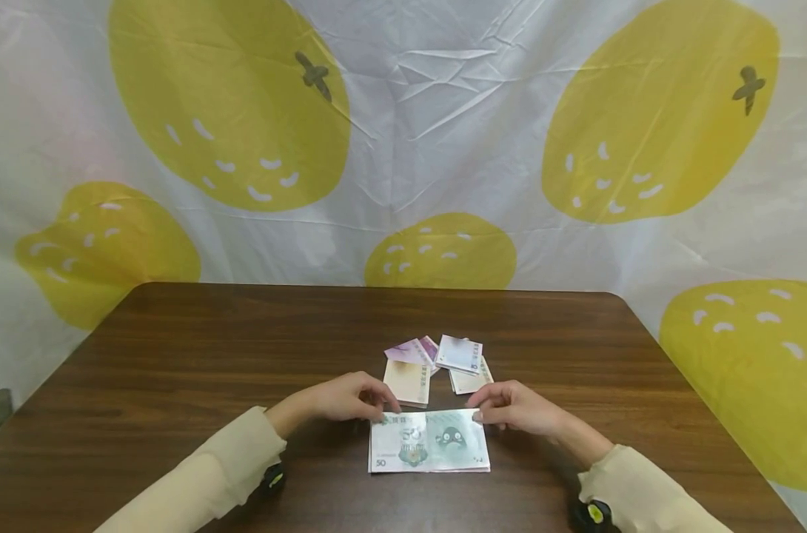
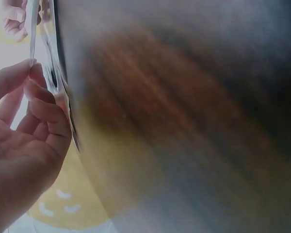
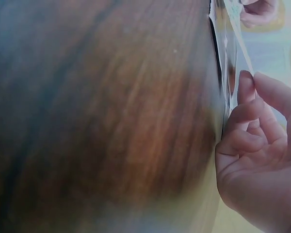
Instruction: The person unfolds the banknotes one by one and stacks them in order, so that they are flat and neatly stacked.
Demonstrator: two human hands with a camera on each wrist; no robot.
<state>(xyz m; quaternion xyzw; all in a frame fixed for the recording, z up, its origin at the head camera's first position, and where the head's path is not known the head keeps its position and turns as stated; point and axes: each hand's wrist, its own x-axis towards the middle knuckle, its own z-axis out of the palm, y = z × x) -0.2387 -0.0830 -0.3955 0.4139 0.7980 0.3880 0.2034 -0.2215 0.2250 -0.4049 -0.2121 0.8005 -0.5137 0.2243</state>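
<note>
A green play banknote (image 1: 437, 442) marked 50 lies before me in the head view, with a penguin-like cartoon figure on its right half. My left hand (image 1: 346, 396) pinches its upper left corner between thumb and fingers. At the upper right corner my right hand (image 1: 520, 409) pinches it the same way. Another paper edge shows just beneath the note. Seen edge-on, the banknote (image 2: 33, 34) rises from the left fingertips in the left wrist view. The right wrist view has its thin edge (image 3: 243, 46) between thumb and index finger, lifted above the paper below.
Behind the note, small fanned piles hold a purple note (image 1: 406, 352), a yellowish note (image 1: 406, 383), a bluish note (image 1: 460, 353) and a cream note (image 1: 471, 382). All rest on a dark wooden table (image 1: 243, 333). A white curtain (image 1: 430, 148) with yellow fruit prints hangs behind.
</note>
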